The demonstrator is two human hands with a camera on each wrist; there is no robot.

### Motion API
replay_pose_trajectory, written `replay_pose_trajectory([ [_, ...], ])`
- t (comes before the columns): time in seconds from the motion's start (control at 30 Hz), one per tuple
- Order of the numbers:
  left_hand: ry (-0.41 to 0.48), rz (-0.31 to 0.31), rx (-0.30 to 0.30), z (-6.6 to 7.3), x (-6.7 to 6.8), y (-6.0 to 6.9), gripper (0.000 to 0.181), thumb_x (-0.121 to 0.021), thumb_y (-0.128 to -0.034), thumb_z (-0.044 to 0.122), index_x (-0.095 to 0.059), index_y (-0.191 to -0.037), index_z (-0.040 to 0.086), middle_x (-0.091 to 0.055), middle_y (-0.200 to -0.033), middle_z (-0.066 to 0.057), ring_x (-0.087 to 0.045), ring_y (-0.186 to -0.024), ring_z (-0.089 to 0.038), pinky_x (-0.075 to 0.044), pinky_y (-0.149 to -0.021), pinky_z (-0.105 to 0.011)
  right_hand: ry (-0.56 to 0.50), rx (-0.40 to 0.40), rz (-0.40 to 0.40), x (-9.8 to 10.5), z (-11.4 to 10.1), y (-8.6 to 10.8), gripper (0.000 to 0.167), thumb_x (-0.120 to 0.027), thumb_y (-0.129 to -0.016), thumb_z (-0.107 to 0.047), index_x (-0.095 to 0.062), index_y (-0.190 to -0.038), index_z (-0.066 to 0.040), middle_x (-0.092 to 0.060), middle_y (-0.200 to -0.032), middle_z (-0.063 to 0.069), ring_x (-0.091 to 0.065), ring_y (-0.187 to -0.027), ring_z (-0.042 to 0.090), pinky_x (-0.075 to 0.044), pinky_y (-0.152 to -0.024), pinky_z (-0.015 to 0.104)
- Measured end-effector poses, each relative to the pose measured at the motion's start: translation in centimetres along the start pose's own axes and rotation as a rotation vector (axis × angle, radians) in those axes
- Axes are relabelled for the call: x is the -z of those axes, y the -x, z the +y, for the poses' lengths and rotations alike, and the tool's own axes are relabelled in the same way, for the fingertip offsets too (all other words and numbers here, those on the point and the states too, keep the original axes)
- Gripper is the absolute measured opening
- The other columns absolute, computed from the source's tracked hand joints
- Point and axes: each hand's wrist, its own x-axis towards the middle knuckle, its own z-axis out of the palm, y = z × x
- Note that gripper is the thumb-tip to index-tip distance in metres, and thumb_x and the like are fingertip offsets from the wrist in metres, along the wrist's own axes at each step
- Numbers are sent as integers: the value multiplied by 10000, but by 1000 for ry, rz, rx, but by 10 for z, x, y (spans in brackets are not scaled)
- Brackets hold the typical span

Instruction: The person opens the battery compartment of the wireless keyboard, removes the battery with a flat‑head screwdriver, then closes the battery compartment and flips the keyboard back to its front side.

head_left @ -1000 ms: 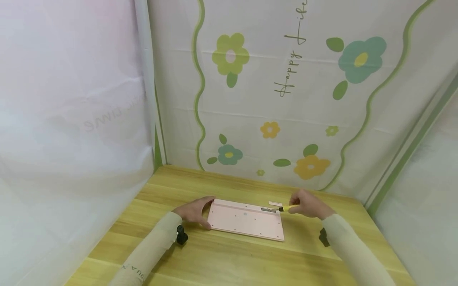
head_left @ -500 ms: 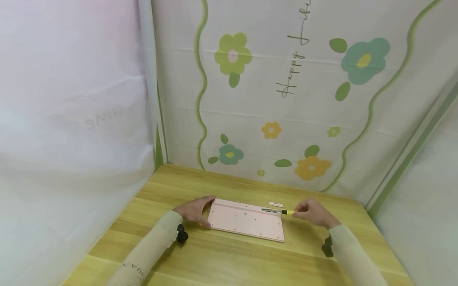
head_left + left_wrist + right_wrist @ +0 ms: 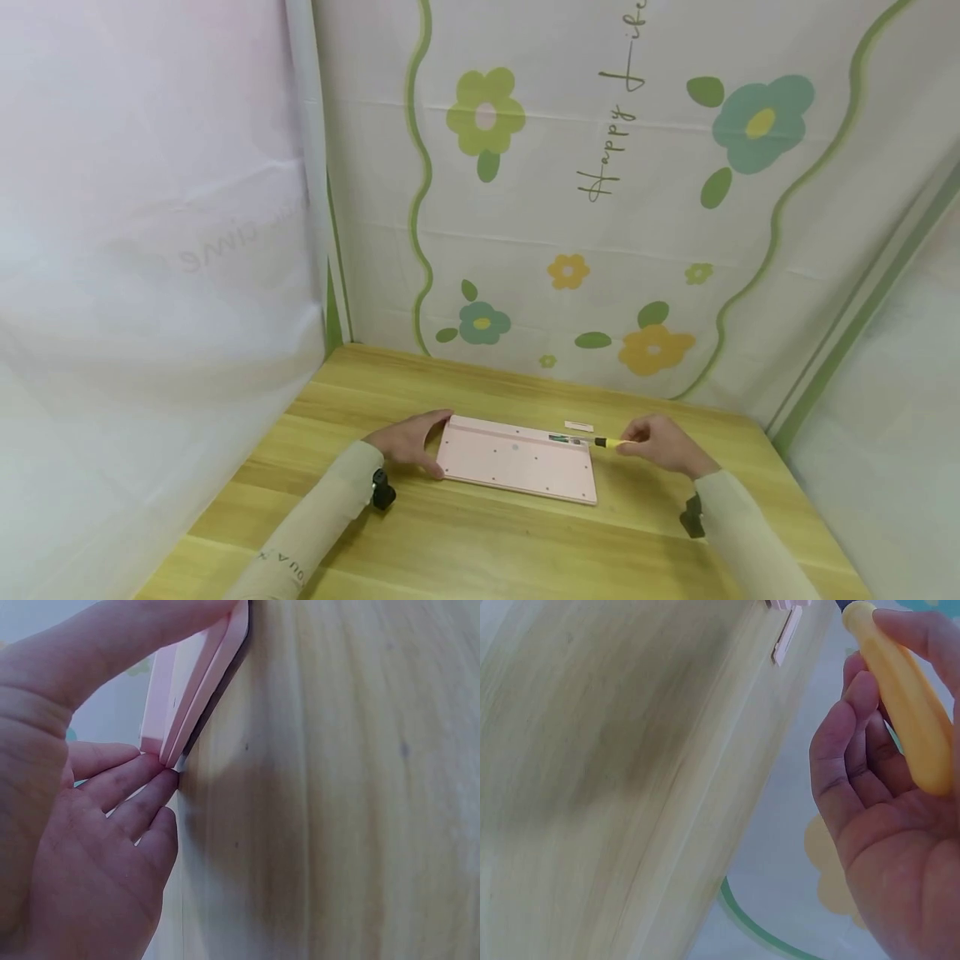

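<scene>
A pink keyboard (image 3: pixel 517 471) lies face down, its small screws and raised back ridge showing. My left hand (image 3: pixel 408 442) holds its left end, thumb on the near edge and fingers at the far corner. In the left wrist view, those fingers (image 3: pixel 135 795) touch the keyboard's corner (image 3: pixel 191 690). My right hand (image 3: pixel 660 442) grips a screwdriver (image 3: pixel 618 443) by its yellow handle (image 3: pixel 904 697). Its shaft points left into the open battery compartment (image 3: pixel 558 437) at the ridge's right end, where green and metal show. I cannot tell exactly what the tip touches.
Just behind the compartment lies a small pink battery cover (image 3: pixel 579 426) on the wooden table (image 3: pixel 480 542). A flowered curtain (image 3: pixel 525 217) hangs at the table's back edge, and pale sheets (image 3: pixel 165 250) close in both sides.
My right hand has shifted right and slightly nearer to me with the screwdriver, uncovering more of the compartment's green inside. My left hand and the keyboard have stayed put.
</scene>
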Motion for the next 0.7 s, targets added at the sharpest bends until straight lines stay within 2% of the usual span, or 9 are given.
replay_pose_trajectory([
  [0.23,1,-3,-7,0,0,0,1196,-978,-742,357,-279,-1660,38,-302,-1731,-177,-279,-1613,-391,-253,-1324,-565,19,-45,39,10,8,9,178,-804,-929,-298,-759,-927,-125,-722,-922,6,-620,-810,97,-529,-697,239],
  [0.37,5,-3,-11,-1,0,0,1199,-976,-747,353,-270,-1662,37,-294,-1733,-184,-273,-1613,-395,-254,-1323,-569,55,-65,96,15,12,16,196,-812,-924,-296,-752,-935,-110,-724,-915,10,-631,-828,117,-540,-706,257],
  [0.57,5,-6,-20,-3,0,-1,1196,-974,-749,355,-268,-1661,34,-294,-1731,-190,-273,-1612,-401,-256,-1321,-575,133,-78,202,17,19,26,199,-824,-922,-310,-755,-929,-124,-746,-926,2,-659,-887,159,-567,-779,378],
  [0.67,2,-6,-22,-4,0,-2,1202,-975,-745,363,-269,-1661,36,-298,-1730,-185,-277,-1612,-395,-260,-1321,-571,146,-83,254,14,22,30,199,-834,-915,-283,-755,-941,-102,-767,-968,47,-688,-919,214,-603,-832,485],
  [0.7,2,-6,-23,-4,0,-2,1204,-975,-744,367,-270,-1661,34,-299,-1730,-186,-278,-1612,-394,-260,-1321,-569,144,-89,273,13,24,31,191,-842,-906,-264,-754,-935,-97,-771,-967,59,-692,-915,221,-604,-831,485],
])
